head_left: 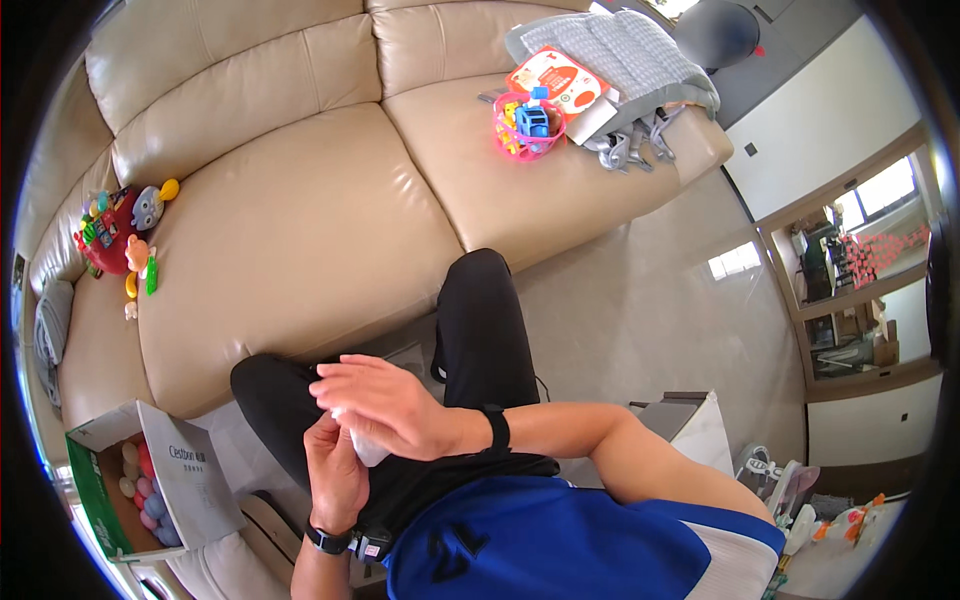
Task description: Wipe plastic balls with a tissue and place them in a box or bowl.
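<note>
Above my lap, my left hand (pixel 337 472) is closed around a small, soft-looking white thing (pixel 368 450), perhaps a crumpled tissue or wipe. Part of it sticks out beside the palm; the rest is hidden. My right hand (pixel 385 405) lies across the top of my left fingers, its own fingers stretched out nearly straight. Its thumb and palm are out of sight, and it seems to touch the white thing's upper end. A dark watch is on my left wrist, a black band on my right.
A beige leather sofa (pixel 290 210) curves ahead, with colourful toys (pixel 115 232) at its left and a pink basket (pixel 520 150) of toys, a flat box (pixel 562 80) and a grey quilted carrier (pixel 640 55) at its right. A carton (pixel 190 465) of coloured balls stands at lower left.
</note>
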A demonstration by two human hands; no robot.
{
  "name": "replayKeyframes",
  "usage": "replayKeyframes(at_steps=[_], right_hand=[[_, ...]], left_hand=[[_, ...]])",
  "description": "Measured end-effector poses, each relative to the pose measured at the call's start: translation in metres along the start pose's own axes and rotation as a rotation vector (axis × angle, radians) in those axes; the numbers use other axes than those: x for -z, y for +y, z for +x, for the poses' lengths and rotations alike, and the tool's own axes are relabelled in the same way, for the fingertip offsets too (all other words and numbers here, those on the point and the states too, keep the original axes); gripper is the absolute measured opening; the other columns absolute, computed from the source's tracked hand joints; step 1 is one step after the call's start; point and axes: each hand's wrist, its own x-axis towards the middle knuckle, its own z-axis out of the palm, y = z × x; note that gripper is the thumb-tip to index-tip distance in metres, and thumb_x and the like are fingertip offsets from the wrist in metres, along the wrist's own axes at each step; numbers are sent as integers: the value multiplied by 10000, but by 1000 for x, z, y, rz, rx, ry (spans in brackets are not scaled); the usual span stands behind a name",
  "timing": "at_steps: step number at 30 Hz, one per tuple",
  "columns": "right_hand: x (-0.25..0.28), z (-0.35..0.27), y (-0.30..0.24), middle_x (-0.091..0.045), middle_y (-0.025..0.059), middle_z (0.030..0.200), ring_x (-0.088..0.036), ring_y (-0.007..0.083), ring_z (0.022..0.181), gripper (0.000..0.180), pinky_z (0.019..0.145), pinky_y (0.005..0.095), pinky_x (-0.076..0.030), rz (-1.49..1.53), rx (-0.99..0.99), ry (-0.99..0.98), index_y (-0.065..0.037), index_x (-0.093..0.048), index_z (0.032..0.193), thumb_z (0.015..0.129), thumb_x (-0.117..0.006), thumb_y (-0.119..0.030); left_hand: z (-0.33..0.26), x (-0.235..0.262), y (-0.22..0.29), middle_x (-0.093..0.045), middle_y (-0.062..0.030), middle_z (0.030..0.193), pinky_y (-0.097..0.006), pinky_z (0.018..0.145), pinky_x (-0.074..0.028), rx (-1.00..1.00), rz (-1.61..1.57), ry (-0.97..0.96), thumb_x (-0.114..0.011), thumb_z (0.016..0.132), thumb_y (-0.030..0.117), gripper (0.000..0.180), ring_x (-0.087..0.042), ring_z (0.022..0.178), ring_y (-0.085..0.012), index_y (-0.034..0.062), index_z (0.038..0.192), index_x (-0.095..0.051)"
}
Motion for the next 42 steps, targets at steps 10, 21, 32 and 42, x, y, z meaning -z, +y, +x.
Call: replayKeyframes(at_steps=[10,21,32,42], right_hand=[[1,2,8,-699,120,1193,-656,140,972,364,857,293,-550,984,-805,239,40,-670,1209,1090,-493,-255],[-9,8,6,-710,187,1206,-699,207,1015,308,889,323,-552,222,-349,65,59,-631,1271,1091,-490,-147],[-18,10,-6,-648,264,1322,-648,347,1226,291,1025,413,-517,-93,-35,-84,53,-651,1257,1043,-522,-97],[-19,14,-12,-541,210,1483,-467,354,1417,483,1222,479,-317,1339,-909,-104,-36,-631,1325,1118,-358,-375]], left_hand=[[10,-21,11,-646,-162,1296,-345,1051,-507,-155,377,61,-692,903,-61,475,-641,1190,-201,-77,1358,-556],[5,-21,28,-689,-159,1228,-375,961,-567,-562,854,102,-787,720,-112,839,-714,1083,-301,64,1471,-457],[-1,-7,21,-657,-190,1286,-367,955,-552,-706,915,186,-802,766,0,663,-676,1145,-289,18,1382,-559],[-28,-9,28,-663,-174,1287,-413,985,-550,-628,658,12,-816,757,-33,722,-671,1146,-344,45,1426,-555]])
